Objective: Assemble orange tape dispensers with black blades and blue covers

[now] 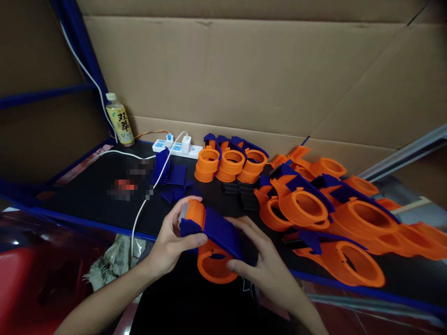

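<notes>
Both my hands hold one orange and blue tape dispenser (211, 235) over the near edge of the black table (87, 195). My left hand (174, 239) grips its front end, thumb across the blue part and fingers curled over the orange roller end. My right hand (256, 263) closes round the rear, thumb under the orange ring and fingers on the blue cover. Both hands are closed on it.
A heap of orange and blue dispensers (335, 218) fills the table's right side. Three more stand in a row (230, 163) at the back, with black parts (244, 193) in front. Loose blue pieces (172, 179), a white power strip (174, 146) with cable, and a drink bottle (119, 120) sit left. Cardboard walls the back.
</notes>
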Available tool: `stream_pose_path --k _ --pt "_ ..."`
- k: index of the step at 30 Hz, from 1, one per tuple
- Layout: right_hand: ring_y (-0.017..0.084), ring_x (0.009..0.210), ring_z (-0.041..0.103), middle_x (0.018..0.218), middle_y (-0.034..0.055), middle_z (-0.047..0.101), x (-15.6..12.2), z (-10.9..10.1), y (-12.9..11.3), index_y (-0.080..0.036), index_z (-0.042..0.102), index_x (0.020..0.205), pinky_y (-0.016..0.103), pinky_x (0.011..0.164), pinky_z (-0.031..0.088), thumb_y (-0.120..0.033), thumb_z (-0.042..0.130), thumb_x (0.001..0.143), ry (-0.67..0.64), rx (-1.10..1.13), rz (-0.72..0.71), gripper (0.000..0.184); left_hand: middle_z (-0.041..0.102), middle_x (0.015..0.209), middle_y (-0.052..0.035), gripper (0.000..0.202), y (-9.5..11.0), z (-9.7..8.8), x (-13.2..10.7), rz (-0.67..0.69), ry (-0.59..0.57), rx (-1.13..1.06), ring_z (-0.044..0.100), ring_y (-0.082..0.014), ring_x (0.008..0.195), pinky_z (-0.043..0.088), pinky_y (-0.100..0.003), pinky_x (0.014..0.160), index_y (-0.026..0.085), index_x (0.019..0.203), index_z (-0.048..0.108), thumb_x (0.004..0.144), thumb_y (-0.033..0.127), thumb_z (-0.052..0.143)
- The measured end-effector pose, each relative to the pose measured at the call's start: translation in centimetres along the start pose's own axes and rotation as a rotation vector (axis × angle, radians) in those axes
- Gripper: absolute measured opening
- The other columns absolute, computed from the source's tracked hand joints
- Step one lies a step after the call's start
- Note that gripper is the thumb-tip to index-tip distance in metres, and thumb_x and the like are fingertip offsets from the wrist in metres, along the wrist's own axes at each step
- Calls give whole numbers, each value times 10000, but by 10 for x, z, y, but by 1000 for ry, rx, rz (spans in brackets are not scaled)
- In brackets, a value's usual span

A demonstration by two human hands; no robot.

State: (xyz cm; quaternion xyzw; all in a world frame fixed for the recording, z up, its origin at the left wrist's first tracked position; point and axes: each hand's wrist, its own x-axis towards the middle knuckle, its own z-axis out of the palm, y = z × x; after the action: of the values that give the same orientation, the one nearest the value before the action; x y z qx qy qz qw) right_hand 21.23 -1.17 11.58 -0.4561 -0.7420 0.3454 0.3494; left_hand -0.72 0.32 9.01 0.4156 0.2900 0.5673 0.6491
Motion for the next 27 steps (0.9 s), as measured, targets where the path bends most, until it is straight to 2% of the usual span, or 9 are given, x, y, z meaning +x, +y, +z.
stream_pose_path --k 2,4,8,12,15,22,27 --pt "242 1052 629 1132 79 659 3 1 -1 -248 676 1235 334 915 498 -528 673 869 -24 62 -9 461 667 1019 -19 716 1 2 -3 -19 -35 22 627 -176 853 511 -244 764 278 1325 599 666 210 871" --pt "218 998 639 1054 68 681 8 6 -4 -234 703 1143 318 895 489 -488 603 930 15 114 16 347 668 1043 -30 716 2 4 -5 -12 -62 72 626 -180 855 513 -246 760 273 1319 613 657 199 874" --pt "183 895 633 941 41 685 17 16 -11 -210 708 985 272 822 483 -411 647 916 109 248 105 221 673 1082 -41 750 1 5 -7 19 -84 135 629 -191 892 516 -253 788 283 1343 612 647 178 873" --pt "148 764 583 830 10 633 17 19 -13 -201 677 910 234 698 466 -414 690 881 86 418 161 215 668 1141 -58 751 1 4 -9 41 -87 138 628 -234 998 517 -281 850 274 1323 636 620 201 890" --pt "134 736 542 806 0 600 12 19 -12 -199 664 884 224 660 435 -406 722 860 105 433 165 216 660 1164 -70 732 2 3 -10 60 -112 142 626 -268 1064 512 -311 906 258 1274 666 587 211 913" --pt "137 750 505 805 -6 545 7 22 -13 -211 629 879 233 666 406 -400 736 852 118 467 165 219 651 1203 -102 739 5 -3 -2 125 -244 162 656 -317 1098 519 -376 951 227 1228 686 538 254 949" --pt "165 840 545 859 6 561 9 25 -10 -223 606 868 258 739 445 -418 741 842 100 534 149 239 663 1268 -133 740 5 -2 -3 157 -312 128 626 -352 1203 498 -403 1021 205 1216 690 528 252 957"
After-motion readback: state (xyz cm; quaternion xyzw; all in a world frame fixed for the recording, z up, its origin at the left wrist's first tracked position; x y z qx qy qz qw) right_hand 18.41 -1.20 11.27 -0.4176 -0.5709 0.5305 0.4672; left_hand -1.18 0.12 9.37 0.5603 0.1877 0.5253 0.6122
